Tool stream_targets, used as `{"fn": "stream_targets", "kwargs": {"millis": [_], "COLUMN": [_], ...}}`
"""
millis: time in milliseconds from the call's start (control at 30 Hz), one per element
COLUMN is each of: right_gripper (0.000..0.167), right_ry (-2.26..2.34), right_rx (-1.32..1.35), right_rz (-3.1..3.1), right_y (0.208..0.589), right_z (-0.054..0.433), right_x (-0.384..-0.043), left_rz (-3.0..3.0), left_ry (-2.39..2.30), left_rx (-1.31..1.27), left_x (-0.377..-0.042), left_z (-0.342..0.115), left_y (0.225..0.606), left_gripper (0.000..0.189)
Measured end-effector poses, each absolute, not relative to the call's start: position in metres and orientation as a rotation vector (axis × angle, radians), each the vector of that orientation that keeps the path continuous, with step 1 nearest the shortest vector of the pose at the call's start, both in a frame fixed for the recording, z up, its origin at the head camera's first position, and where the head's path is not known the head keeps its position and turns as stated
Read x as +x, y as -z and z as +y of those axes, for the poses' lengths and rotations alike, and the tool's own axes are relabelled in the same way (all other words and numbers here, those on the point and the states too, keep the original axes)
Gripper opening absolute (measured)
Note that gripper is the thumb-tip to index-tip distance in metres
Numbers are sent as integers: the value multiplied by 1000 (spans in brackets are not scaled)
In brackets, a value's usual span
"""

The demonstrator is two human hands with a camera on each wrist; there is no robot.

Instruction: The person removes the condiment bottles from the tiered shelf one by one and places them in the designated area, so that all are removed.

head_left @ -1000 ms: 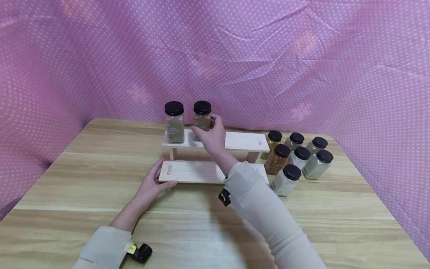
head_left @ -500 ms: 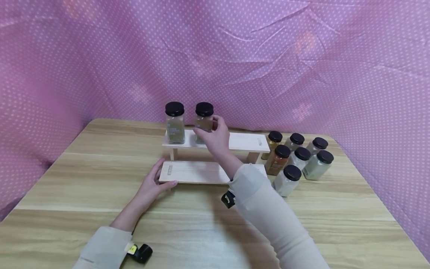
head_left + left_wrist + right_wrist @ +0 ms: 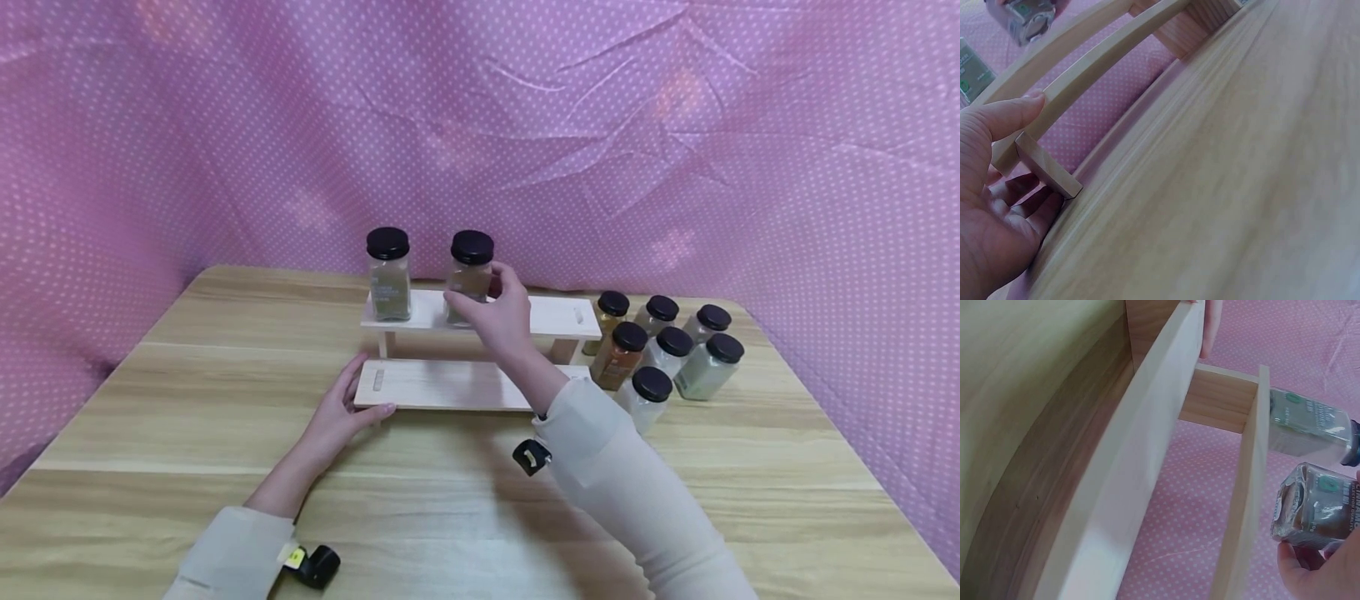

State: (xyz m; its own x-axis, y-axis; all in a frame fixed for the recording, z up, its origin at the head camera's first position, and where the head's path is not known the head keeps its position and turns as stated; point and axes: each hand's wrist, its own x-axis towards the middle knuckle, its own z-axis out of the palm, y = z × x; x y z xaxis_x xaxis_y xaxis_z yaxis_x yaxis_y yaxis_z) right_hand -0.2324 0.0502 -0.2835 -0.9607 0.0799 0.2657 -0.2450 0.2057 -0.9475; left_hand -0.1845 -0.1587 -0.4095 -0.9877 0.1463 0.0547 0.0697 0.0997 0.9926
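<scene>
A two-tier wooden spice rack stands on the table. My left hand grips the left end of its lower shelf; the thumb lies on the front edge and the fingers reach beneath, beside the short leg. My right hand holds a black-lidded glass spice jar of brownish powder between thumb and fingers, upright over the upper shelf. The underside of this jar shows in the right wrist view, a little off the shelf. A second spice jar, greenish-brown inside, stands at the upper shelf's left end.
Several more black-lidded jars are grouped right of the rack, among them an orange-red one and a white one. Pink dotted cloth hangs behind the wooden table.
My right hand and the spice jar in it have shifted to the right along the upper shelf, away from the standing jar. My left hand and the rack stay in place.
</scene>
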Motion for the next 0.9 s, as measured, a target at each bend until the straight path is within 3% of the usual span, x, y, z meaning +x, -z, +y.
{"fn": "stream_targets", "kwargs": {"millis": [900], "right_gripper": [48], "right_ry": [-1778], "right_rx": [207], "right_rz": [-2275], "right_y": [268], "right_z": [117], "right_x": [-202], "left_rz": [2321], "left_ry": [-2045], "left_rx": [225], "left_x": [-184], "left_z": [-158], "left_y": [410], "left_gripper": [89]}}
